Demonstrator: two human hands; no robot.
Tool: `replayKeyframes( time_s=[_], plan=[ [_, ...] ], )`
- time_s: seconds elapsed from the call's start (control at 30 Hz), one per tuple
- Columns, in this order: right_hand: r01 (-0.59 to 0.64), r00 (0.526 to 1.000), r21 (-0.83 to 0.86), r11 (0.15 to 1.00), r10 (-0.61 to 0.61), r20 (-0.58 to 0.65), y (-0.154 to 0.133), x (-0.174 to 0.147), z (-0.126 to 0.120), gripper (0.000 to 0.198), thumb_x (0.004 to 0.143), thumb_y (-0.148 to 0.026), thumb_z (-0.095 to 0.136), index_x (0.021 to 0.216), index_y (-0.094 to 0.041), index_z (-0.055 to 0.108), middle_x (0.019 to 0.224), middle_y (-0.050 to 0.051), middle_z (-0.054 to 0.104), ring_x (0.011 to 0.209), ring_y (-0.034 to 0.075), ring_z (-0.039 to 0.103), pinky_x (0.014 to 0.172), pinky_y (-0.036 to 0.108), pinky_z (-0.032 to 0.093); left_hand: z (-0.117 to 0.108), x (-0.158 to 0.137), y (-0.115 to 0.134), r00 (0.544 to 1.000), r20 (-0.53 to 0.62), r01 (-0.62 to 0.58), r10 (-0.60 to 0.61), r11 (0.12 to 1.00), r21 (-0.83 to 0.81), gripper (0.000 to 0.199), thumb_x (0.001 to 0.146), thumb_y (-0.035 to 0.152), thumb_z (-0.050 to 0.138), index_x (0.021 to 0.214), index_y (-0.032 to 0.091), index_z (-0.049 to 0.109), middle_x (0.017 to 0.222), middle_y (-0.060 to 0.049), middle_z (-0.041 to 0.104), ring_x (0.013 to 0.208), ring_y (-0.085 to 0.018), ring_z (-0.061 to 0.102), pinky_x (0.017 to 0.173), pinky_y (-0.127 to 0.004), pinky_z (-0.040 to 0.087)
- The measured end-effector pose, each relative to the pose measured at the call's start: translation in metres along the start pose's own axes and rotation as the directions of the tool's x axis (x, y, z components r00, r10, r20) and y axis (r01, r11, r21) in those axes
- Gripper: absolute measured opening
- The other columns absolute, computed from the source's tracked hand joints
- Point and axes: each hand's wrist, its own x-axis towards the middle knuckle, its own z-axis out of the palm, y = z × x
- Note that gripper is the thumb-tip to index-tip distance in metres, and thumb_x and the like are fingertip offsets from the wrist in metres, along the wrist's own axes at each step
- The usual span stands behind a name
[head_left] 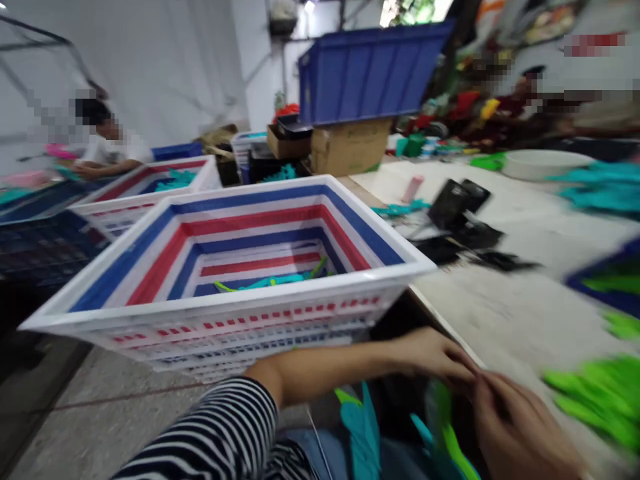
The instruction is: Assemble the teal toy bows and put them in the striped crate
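My left hand (433, 357) reaches across from a striped sleeve (215, 427), and its fingertips meet those of my right hand (520, 423) by the table edge. Both hands look pinched closed. Whatever is between the fingers is hidden and blurred. Just below them, a teal and lime-green piece (445, 427) stands near my lap, smeared by motion. A flat teal piece (363, 430) with a green tip rests over my lap, left of it. On the table to the right of my right hand lies a pile of lime-green pieces (600, 397).
A white basket (230, 303) with a striped lining holds some teal and green pieces. A second basket (215, 173) stands behind it, near a person (115, 147). A blue crate (370, 77) sits on a cardboard box (350, 147). Teal pieces (605, 187) and black scraps (465, 227) lie on the table.
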Motion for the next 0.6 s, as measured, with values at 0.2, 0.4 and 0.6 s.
replayKeyframes(
  time_s=[0.2, 0.4, 0.6],
  plan=[
    [-0.237, 0.970, 0.073, 0.969, 0.233, 0.063, -0.019, 0.002, -0.008, 0.018, 0.086, -0.030, 0.049, 0.077, -0.020, 0.060, 0.076, 0.005, 0.065, 0.072, 0.017, 0.061, 0.068, 0.031, 0.050, 0.005, -0.006, -0.005, 0.987, -0.105, -0.092, 0.118, 0.970, 0.225, 0.015, 0.074, 0.023, 0.066, 0.078, 0.009, 0.071, 0.049, 0.004, 0.055, 0.046, -0.007, 0.051, 0.051, -0.019, 0.044],
    [-0.397, 0.917, 0.240, 0.886, 0.373, 0.141, -0.022, -0.008, -0.016, 0.016, 0.086, -0.030, 0.051, 0.079, -0.019, 0.060, 0.080, 0.004, 0.063, 0.074, 0.016, 0.060, 0.069, 0.030, 0.050, 0.007, -0.007, -0.004, 0.985, 0.041, -0.175, 0.170, 0.964, 0.198, 0.011, 0.070, 0.012, 0.063, 0.073, 0.011, 0.073, 0.063, 0.001, 0.067, 0.057, -0.008, 0.054, 0.059, -0.019, 0.044],
    [-0.371, 0.928, 0.119, 0.921, 0.367, 0.055, -0.020, -0.017, -0.011, 0.016, 0.088, -0.029, 0.046, 0.078, -0.019, 0.054, 0.078, 0.003, 0.057, 0.072, 0.015, 0.056, 0.065, 0.029, 0.048, 0.014, 0.000, -0.011, 0.975, -0.006, -0.207, 0.220, 0.926, 0.315, 0.013, 0.070, 0.018, 0.064, 0.066, 0.009, 0.072, 0.060, -0.001, 0.065, 0.061, -0.011, 0.055, 0.060, -0.021, 0.041]
  ],
)
